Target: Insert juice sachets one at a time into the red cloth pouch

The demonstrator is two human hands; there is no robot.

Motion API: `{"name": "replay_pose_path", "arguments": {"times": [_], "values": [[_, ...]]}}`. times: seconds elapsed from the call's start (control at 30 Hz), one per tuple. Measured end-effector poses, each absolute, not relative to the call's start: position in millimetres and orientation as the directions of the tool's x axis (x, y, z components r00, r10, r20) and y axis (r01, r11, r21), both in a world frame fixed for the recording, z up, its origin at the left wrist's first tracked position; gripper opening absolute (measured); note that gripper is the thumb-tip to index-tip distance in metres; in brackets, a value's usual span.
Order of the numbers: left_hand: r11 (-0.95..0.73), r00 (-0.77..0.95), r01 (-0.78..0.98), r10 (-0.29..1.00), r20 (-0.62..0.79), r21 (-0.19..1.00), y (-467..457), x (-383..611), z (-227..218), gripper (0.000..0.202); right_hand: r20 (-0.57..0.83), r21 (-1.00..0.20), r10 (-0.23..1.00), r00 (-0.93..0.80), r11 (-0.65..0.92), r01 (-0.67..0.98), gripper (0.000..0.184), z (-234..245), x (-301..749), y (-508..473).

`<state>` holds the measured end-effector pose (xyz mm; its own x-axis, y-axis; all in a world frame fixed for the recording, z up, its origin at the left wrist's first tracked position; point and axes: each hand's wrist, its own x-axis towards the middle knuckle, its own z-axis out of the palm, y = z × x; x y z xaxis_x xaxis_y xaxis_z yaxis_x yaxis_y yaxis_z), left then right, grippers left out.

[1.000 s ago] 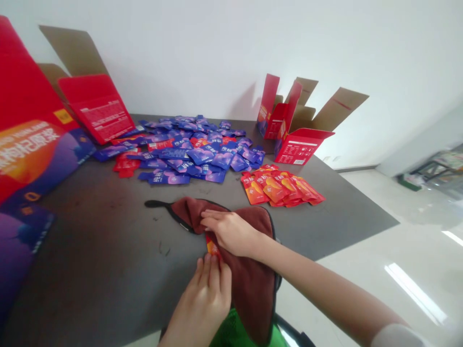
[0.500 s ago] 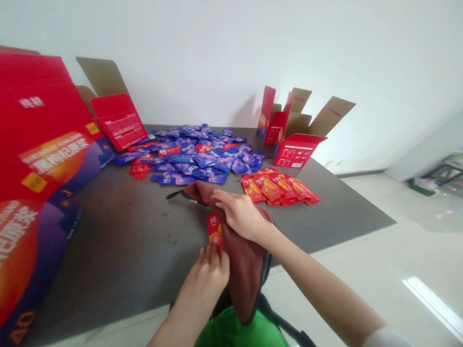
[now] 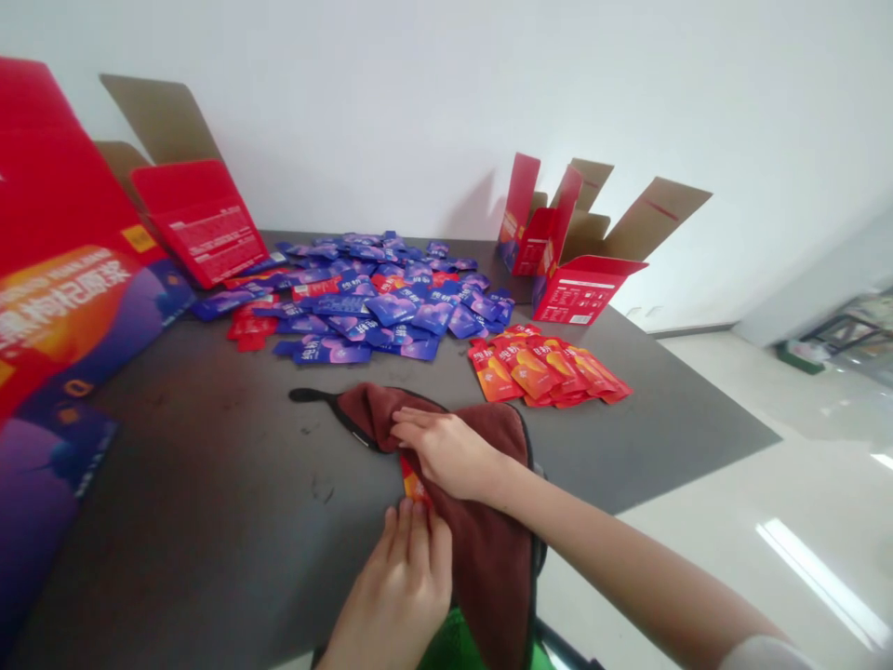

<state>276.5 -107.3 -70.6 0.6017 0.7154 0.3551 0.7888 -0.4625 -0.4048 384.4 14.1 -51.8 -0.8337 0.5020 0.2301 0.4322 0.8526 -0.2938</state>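
Note:
A dark red cloth (image 3: 499, 549) lies over the near edge of the grey table (image 3: 209, 521) and hangs down. My right hand (image 3: 446, 451) presses flat on the cloth, fingers together, over a red-orange sachet (image 3: 411, 486) that only peeks out. My left hand (image 3: 408, 577) pinches the sachet's lower end from below, fingers closed on it.
A heap of blue-purple sachets (image 3: 377, 302) lies mid-table, with a fanned row of red-orange sachets (image 3: 548, 368) to its right. An open red carton (image 3: 572, 261) stands at the back right, another (image 3: 195, 219) at the back left, and large red-purple boxes (image 3: 62, 307) at left.
Half a second ago the sachet stood more exposed beside the cloth; now my right hand has drawn the cloth back down over it, and my left hand still grips its lower end.

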Motion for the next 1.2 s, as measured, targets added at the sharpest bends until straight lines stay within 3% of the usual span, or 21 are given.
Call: {"name": "replay_pose_path", "arguments": {"times": [0.23, 0.4, 0.57, 0.87, 1.2], "values": [[-0.467, 0.591, 0.796, 0.736, 0.331, -0.385, -108, 277, -70, 0.036, 0.200, -0.322, 0.589, -0.783, 0.795, 0.515, 0.022, -50, 369, 48], [-0.457, 0.569, 0.813, 0.755, 0.325, -0.362, -106, 280, -69, 0.039, 0.277, -0.362, 0.671, -0.687, 0.736, 0.573, 0.022, -21, 381, 30], [-0.434, 0.583, 0.802, 0.721, 0.375, -0.410, -108, 280, -72, 0.039, 0.214, -0.427, 0.620, -0.755, 0.755, 0.498, 0.028, -19, 400, -20], [-0.463, 0.603, 0.791, 0.700, 0.383, -0.400, -108, 276, -76, 0.036, 0.173, -0.319, 0.511, -0.842, 0.838, 0.443, 0.028, -50, 385, 9], [-0.450, 0.564, 0.811, 0.772, 0.292, -0.375, -108, 280, -72, 0.038, 0.233, -0.277, 0.650, -0.724, 0.758, 0.591, 0.025, -29, 370, 46]]}}
